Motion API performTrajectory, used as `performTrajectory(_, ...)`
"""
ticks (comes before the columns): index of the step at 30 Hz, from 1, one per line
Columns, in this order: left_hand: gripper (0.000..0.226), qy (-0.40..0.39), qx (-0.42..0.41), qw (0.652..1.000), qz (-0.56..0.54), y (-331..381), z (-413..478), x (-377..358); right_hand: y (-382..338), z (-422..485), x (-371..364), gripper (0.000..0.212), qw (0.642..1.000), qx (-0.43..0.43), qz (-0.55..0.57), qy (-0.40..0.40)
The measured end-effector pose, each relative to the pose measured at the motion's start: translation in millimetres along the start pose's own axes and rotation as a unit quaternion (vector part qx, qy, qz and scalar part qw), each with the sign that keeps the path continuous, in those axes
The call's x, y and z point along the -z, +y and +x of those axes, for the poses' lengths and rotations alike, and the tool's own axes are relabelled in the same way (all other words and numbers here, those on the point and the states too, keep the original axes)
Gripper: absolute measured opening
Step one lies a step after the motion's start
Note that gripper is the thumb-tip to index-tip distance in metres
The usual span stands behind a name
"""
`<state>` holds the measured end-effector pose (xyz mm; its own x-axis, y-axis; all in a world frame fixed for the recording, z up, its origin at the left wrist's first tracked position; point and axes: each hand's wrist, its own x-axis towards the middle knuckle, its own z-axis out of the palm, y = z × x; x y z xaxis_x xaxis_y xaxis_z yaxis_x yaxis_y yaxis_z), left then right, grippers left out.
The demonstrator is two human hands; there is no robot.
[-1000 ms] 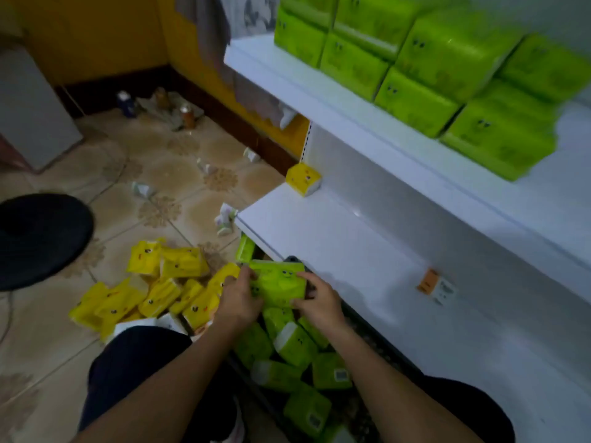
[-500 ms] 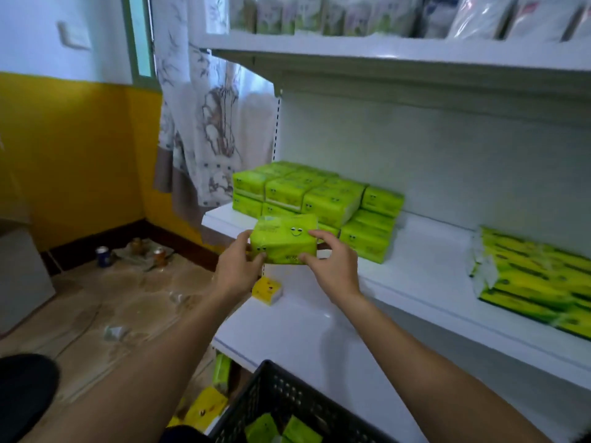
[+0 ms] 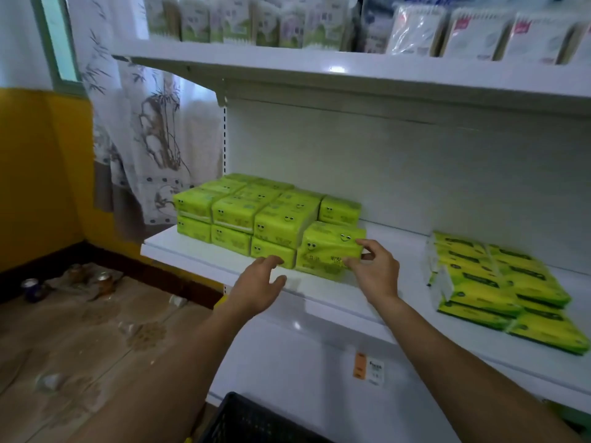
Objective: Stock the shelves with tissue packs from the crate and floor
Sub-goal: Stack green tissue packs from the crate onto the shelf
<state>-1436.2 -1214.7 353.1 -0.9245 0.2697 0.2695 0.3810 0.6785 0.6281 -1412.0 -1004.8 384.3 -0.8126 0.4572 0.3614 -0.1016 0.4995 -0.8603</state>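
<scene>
Where the floor (image 3: 96, 346) meets the yellow wall at far left, two cans (image 3: 32, 287) lie among litter, and a patterned curtain (image 3: 144, 139) hangs beside the shelving. On the middle shelf (image 3: 179, 247), starting at its left end, a stack of green packs (image 3: 236, 215) stands two high in rows that reach back toward the rear panel. The left hand (image 3: 259, 282) hovers at the shelf's front edge, just before the stack's lower row, with its fingers loose and spread and nothing in it. A tissue pack (image 3: 329, 247) sits against the right end of the stack, near the front edge and slightly askew. The right hand (image 3: 374, 270) grips that pack's right end, fingers over the top and thumb low on the front. Farther right, well apart, flat yellow-green bundles (image 3: 499, 289) lie piled toward the shelf's right end. Below, a black crate (image 3: 256, 420) shows its corner, and an orange price tag (image 3: 367, 369) sticks to the panel.
</scene>
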Motion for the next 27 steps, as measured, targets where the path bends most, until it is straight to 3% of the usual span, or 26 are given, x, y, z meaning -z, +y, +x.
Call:
performTrajectory(5,0.026,-0.068,-0.024,0.996,0.045,-17,29,-19,27,32,-9,0.04,1.0,-0.014,-0.02,0.009)
performTrajectory(10,0.075,-0.059,-0.016,0.995,0.08,-28,45,-38,41,65,-29,0.043,0.999,-0.007,-0.037,0.019)
performTrajectory(12,0.08,-0.048,-0.017,0.994,0.101,-35,51,-45,47,76,-37,0.043,0.998,0.0,-0.06,0.019)
performTrajectory(19,0.068,-0.001,-0.022,0.991,0.132,-53,63,-64,54,103,-58,0.038,0.991,-0.005,-0.127,0.028)
performTrajectory(23,0.069,0.014,-0.021,0.989,0.143,-53,64,-64,52,112,-60,0.04,0.995,-0.031,-0.088,0.03)
performTrajectory(27,0.074,-0.012,-0.021,0.992,0.126,-53,62,-61,49,100,-56,0.057,0.998,-0.057,-0.035,-0.006)
